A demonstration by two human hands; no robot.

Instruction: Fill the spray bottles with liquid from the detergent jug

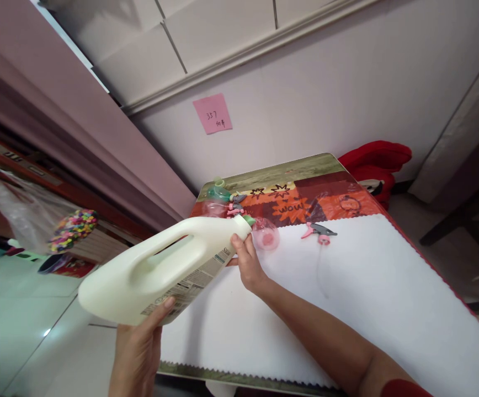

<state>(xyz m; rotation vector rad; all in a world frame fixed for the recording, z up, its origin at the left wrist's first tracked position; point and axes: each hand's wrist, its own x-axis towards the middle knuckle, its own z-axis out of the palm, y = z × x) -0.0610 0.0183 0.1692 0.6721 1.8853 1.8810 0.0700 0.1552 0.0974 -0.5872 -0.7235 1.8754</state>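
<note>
Even indoor light, soft shadows, floor glare (47,332) lower left, tilted wide-angle distortion.

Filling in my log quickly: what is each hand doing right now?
Left hand: closed under the base of the jug, holding it.
Right hand: closed on the jug's neck.

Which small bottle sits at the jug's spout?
The clear bottle beside the right hand; the green bottle and pink bottle stand farther back, spray heads on.
</note>
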